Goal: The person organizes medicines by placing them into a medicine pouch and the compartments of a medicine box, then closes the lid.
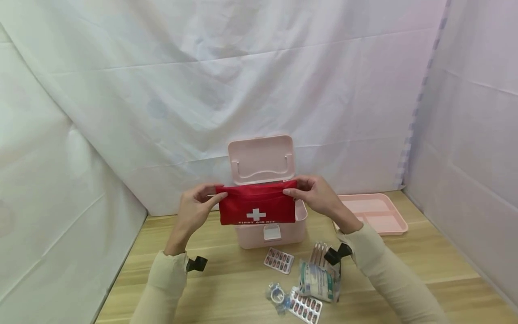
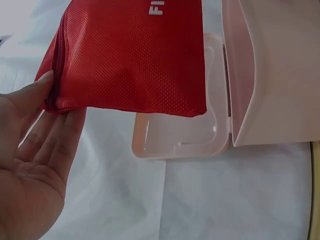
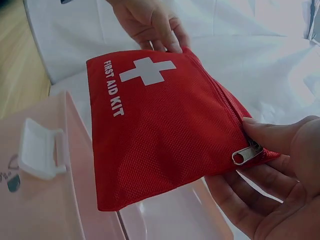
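Your left hand (image 1: 194, 209) and right hand (image 1: 319, 197) each pinch a top corner of the red fabric first-aid pouch (image 1: 243, 209), held near the open pale-pink plastic box (image 1: 252, 237), not yet inside, with silver capsule blister packs (image 1: 279, 260) left on the wood-grained surface (image 1: 230, 283).

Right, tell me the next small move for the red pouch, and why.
Probably lower the red pouch into the pink box: the left grip and right grip hold it up by its upper corners near the box, whose lid stands open.
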Tool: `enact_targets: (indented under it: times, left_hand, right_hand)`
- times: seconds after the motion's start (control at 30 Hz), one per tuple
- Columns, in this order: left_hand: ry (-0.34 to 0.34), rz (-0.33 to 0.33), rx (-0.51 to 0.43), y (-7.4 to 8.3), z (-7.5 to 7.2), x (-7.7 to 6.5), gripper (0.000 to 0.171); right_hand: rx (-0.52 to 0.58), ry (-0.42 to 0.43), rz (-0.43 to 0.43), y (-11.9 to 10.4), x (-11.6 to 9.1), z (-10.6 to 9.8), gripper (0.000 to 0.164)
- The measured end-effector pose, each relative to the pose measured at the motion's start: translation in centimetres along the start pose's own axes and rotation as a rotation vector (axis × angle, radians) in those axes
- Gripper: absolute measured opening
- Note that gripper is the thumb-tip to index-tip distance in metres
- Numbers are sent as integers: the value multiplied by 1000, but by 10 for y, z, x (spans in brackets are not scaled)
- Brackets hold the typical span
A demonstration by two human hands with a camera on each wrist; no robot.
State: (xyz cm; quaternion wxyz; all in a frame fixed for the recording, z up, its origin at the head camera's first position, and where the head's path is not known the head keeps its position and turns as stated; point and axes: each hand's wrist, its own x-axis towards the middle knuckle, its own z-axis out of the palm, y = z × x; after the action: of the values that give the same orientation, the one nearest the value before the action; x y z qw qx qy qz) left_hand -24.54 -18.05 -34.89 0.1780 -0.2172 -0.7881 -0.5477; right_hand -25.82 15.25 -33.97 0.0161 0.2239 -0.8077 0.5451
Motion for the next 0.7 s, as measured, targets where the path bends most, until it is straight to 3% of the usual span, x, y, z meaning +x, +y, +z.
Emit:
enact_targets:
  times: [0.1, 0.33, 0.7]
  left_hand:
    - [4, 13, 11, -3, 8, 7, 21]
    - [-22, -32, 28, -16, 23, 17, 21]
    - [-84, -92, 28, -42, 39, 18, 19]
  right_hand:
    - [-28, 35, 0, 7, 6, -6, 25]
    - [-60, 66, 48, 25, 17, -11, 24]
    - [-119, -2, 94, 55, 25, -13, 22]
